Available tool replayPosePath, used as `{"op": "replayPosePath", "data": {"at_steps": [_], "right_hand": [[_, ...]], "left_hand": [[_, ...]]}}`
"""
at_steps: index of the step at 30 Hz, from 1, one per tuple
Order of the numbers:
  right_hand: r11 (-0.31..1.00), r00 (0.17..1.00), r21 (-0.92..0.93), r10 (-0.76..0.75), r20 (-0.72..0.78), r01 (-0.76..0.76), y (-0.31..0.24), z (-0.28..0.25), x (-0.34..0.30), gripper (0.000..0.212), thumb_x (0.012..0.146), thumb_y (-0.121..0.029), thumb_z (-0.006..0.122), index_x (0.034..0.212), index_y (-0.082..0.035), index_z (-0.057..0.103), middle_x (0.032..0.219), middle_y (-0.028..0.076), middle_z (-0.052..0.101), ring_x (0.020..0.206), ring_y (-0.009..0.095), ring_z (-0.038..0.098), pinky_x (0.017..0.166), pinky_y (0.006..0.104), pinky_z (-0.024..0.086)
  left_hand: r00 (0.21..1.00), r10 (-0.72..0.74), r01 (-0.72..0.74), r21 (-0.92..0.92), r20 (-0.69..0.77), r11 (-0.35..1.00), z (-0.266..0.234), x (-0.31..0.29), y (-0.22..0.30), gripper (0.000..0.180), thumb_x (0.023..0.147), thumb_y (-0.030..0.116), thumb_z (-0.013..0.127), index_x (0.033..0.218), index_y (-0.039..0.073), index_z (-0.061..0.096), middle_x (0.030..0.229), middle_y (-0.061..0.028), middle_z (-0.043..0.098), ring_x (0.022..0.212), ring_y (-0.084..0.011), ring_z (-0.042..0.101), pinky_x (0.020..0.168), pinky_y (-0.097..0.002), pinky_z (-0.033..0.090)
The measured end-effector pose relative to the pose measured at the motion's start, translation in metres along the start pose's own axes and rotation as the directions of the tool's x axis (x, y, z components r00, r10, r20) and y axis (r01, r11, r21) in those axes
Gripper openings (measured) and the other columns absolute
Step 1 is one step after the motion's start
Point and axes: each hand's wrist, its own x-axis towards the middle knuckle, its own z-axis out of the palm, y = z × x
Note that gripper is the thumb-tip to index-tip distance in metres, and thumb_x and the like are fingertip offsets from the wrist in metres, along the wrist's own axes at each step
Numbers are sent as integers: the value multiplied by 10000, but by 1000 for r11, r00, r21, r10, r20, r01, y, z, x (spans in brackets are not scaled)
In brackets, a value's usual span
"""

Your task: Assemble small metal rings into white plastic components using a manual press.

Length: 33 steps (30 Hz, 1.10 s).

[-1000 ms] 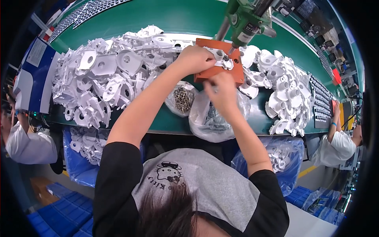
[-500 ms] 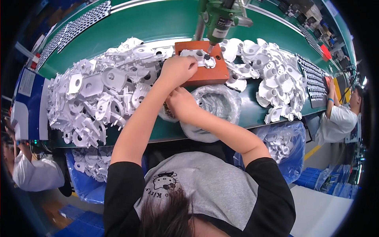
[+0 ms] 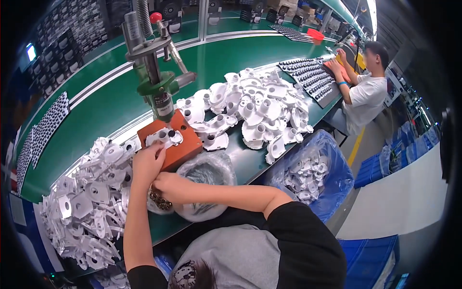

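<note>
A white moulded plastic part (image 3: 162, 137) with a round tube and a dark round piece lies on the orange block (image 3: 185, 150), below the green drill-press-like head (image 3: 161, 91). My left hand (image 3: 148, 164) is at the part's near left edge, fingers closed and pinching it. Just below and to the right, my right hand (image 3: 171, 187) has its fingers curled over a small container of brass-coloured metal pieces (image 3: 160, 200). Whatever lies in those fingertips is hidden. A clear plastic bag lining a round container (image 3: 211, 168) stands beside that hand, under my right forearm.
Heaped white parts (image 3: 86, 202) lie to the left, more white parts (image 3: 262, 108) right of the block. A blue-lined bin (image 3: 332, 180) with white parts stands below the table edge. Further right a person (image 3: 368, 89) works beside a tray of small dark-and-white pieces (image 3: 310, 77).
The view has swung to the right, so the bench appears further left and tilted. My left hand stays at the white part and my right hand at the brass-coloured pieces.
</note>
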Motion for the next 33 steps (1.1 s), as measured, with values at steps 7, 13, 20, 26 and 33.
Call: {"op": "replayPosePath", "data": {"at_steps": [7,13,20,26,33], "right_hand": [[890,907,290,402,-128,-353,61,-87,6,164,767,-147,662,874,-23,663,774,101,659,730,153,621,674,298,488],[844,832,296,514,-210,-447,102,-100,35,214,765,-144,660,861,47,654,745,116,659,684,153,610,658,279,477],[804,826,410,535,-179,-432,113,-71,49,209,763,-111,656,864,71,635,750,98,660,680,133,606,647,263,473],[827,855,365,502,-135,-428,108,-73,47,167,769,-86,654,861,48,615,803,69,634,735,118,562,702,251,443],[976,962,-37,207,-179,-217,98,-76,26,214,780,-121,633,973,-36,668,1133,129,586,1124,284,462,953,366,348]], "left_hand": [[1000,14,-14,108,-1,994,1,-11,9,405,748,331,660,991,13,594,952,-167,626,854,-339,611,742,-403,497],[984,153,-148,56,-91,987,15,-10,10,509,690,341,698,1018,-26,570,1106,-190,572,1030,-315,564,958,-389,415],[994,105,-102,133,-10,986,9,-16,3,555,708,364,702,1120,22,556,1235,-185,520,1136,-333,511,985,-395,411],[990,124,-115,134,-66,984,11,-16,4,536,682,340,718,1028,-45,580,1181,-196,555,1132,-291,517,1026,-394,370],[987,147,-133,179,-67,975,16,-16,3,581,690,350,723,1125,15,533,1220,-175,528,1098,-329,534,938,-385,443]]}}
